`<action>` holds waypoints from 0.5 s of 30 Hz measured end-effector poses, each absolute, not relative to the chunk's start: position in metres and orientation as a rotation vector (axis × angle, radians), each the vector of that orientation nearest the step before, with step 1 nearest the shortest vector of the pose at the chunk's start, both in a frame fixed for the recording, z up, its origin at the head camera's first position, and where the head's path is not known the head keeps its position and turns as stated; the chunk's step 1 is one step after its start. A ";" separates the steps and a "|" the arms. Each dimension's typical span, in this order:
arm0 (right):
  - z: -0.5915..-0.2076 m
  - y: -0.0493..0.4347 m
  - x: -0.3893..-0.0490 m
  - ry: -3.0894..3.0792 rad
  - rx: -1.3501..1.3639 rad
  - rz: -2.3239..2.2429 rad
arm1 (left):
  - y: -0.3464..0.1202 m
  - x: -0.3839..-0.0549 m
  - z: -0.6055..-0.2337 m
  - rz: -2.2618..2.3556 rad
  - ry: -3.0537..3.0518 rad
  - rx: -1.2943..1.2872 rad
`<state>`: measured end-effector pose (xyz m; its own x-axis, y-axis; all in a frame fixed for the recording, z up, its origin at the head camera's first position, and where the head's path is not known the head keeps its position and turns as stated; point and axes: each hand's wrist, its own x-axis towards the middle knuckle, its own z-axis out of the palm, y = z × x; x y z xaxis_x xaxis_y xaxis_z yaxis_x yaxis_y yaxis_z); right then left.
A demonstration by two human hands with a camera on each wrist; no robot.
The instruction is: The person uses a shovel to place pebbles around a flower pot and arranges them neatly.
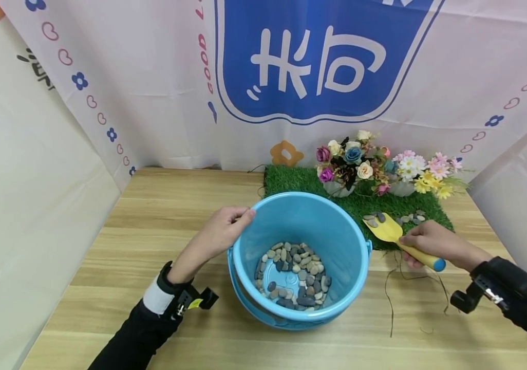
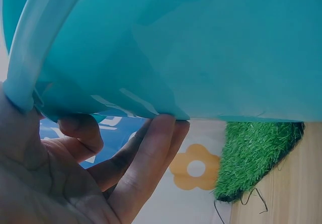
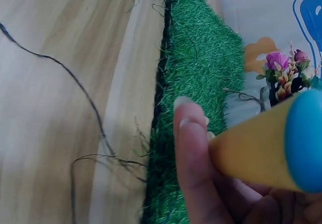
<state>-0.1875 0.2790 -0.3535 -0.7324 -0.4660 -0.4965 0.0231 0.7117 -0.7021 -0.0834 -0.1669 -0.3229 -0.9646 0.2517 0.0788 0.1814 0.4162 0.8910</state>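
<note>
L hand [image 1: 222,227] gripping blue bucket [image 1: 307,221] rim, R hand [image 1: 439,243] holding yel. trowel [image 1: 386,230] w/ pebbles [image 1: 373,218]

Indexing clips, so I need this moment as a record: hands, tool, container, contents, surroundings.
left_hand: left hand holds the rim of a light-blue round plastic bucket
right_hand: right hand grips a yellow trowel with a blue-ended handle
tool_load: a few smooth grey pebbles on the blade
bucket_contents: grey and tan pebbles; part of the floor shows bare
mat: green artificial-grass mat, under the trowel's blade; loose pebbles and two pots of multicoloured flowers on it
surface: light wood-grain table
</note>
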 end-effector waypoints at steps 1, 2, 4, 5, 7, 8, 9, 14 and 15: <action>-0.353 0.277 -0.188 2.230 -0.322 -0.929 | -0.167 -0.083 -0.323 1.612 2.588 0.396; -0.352 0.275 -0.189 2.226 -0.305 -0.927 | -0.167 -0.083 -0.323 1.611 2.588 0.395; -0.350 0.272 -0.191 2.223 -0.283 -0.920 | -0.167 -0.084 -0.323 1.605 2.592 0.396; -0.349 0.271 -0.192 2.225 -0.273 -0.916 | -0.167 -0.084 -0.323 1.602 2.595 0.394; -0.348 0.270 -0.194 2.222 -0.262 -0.910 | -0.167 -0.084 -0.323 1.599 2.596 0.390; -0.347 0.270 -0.195 2.218 -0.257 -0.910 | -0.167 -0.084 -0.323 1.596 2.598 0.389; -0.346 0.269 -0.196 2.216 -0.254 -0.911 | -0.166 -0.084 -0.323 1.595 2.598 0.388; -0.339 0.263 -0.200 2.191 -0.252 -0.895 | -0.167 -0.084 -0.323 1.608 2.589 0.393; -0.338 0.262 -0.201 2.187 -0.252 -0.884 | -0.167 -0.083 -0.323 1.613 2.586 0.392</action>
<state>-0.2014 0.2616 -0.3378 -0.6992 -0.4274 -0.5731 0.0909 0.7419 -0.6643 -0.0833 -0.1667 -0.3231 -0.9651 0.2506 0.0759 0.1784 0.4173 0.8911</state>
